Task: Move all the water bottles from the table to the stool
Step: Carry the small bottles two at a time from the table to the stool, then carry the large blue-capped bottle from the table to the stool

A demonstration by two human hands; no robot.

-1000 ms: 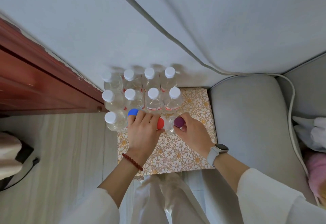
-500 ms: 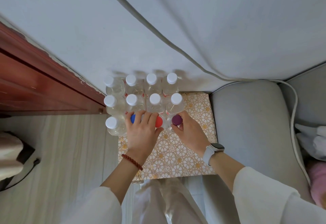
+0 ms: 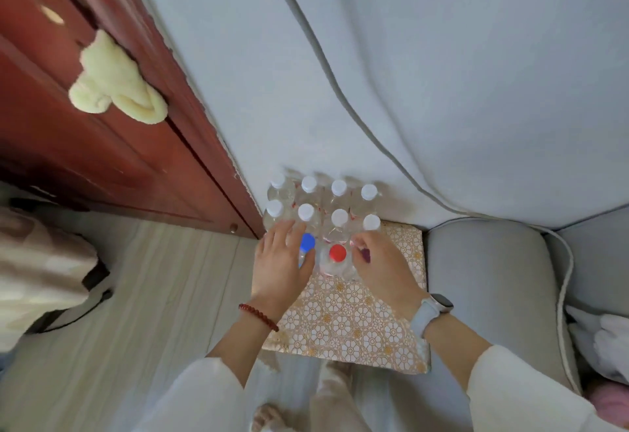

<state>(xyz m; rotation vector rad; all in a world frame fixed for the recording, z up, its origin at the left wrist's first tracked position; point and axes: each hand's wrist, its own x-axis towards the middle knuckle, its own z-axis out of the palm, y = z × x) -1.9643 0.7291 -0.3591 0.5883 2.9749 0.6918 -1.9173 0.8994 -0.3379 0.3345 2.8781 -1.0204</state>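
Clear water bottles stand packed at the back of a stool with a gold floral top. Two rows of white-capped bottles are at the rear. In the front row stand a blue-capped bottle, a red-capped bottle and a purple-capped bottle. My left hand lies over the front-left corner with fingers stretched out and its thumb against the blue-capped bottle; whatever is under it is hidden. My right hand curls round the purple-capped bottle and hides most of its cap.
A red-brown wooden door with a pale yellow cloth on its handle stands left of the stool. A grey cushion and white cable are at the right. A dark bag lies on the floor at left.
My left hand has slid left, uncovering the blue and red caps. My right hand has closed further over the purple cap. The view has tilted up, showing more of the door.
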